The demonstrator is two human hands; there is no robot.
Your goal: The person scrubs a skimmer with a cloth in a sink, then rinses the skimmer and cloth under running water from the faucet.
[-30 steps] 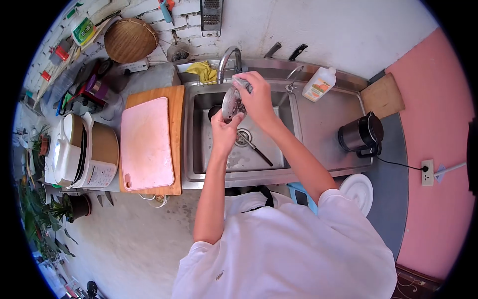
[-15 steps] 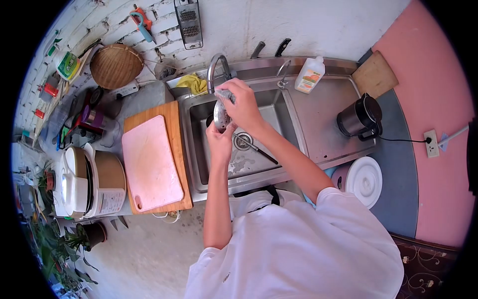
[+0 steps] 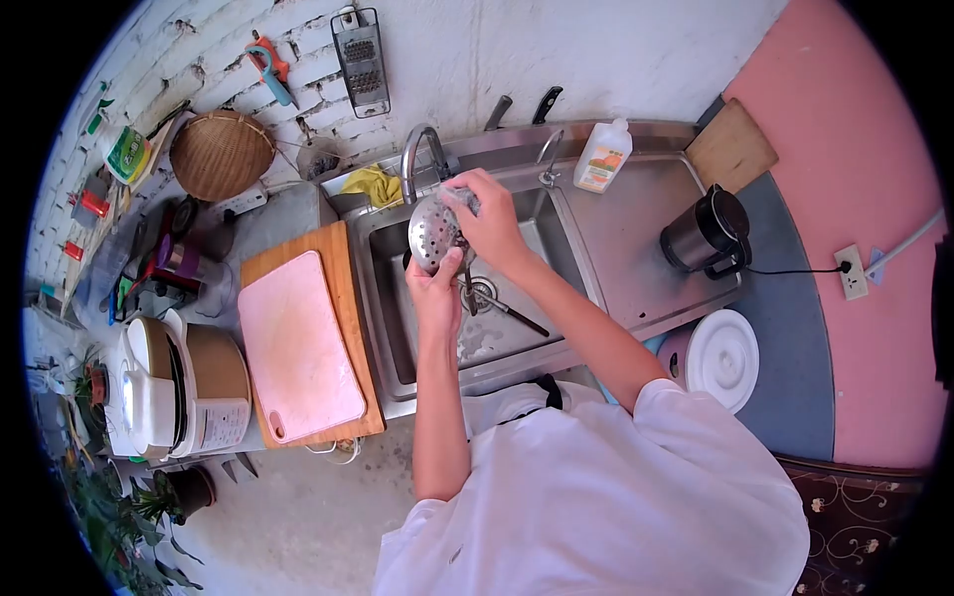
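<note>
A round metal skimmer [image 3: 429,236] with holes is held up over the sink [image 3: 586,243], just below the curved faucet [image 3: 410,159]. My left hand [image 3: 435,288] grips it from below, with the thumb on its edge. My right hand [image 3: 489,221] is closed around a grey scrubber [image 3: 460,196], which looks like steel wool, and presses it against the skimmer's upper right side. Below the hands, a thin rod with a black handle [image 3: 527,323] slants across the sink by the drain. I cannot tell whether it joins the skimmer.
Left of the sink, a pink cutting board [image 3: 301,348] lies on a wooden board [image 3: 363,372], beside a rice cooker [image 3: 214,372]. A yellow cloth [image 3: 375,186] sits behind the basin. On the right are a white bottle [image 3: 603,156], a dark kettle [image 3: 704,233] and a white-lidded bucket [image 3: 723,360].
The skimmer has turned so that its perforated face shows more. My right hand has shifted slightly down with the scrubber. The whole view has tilted a little.
</note>
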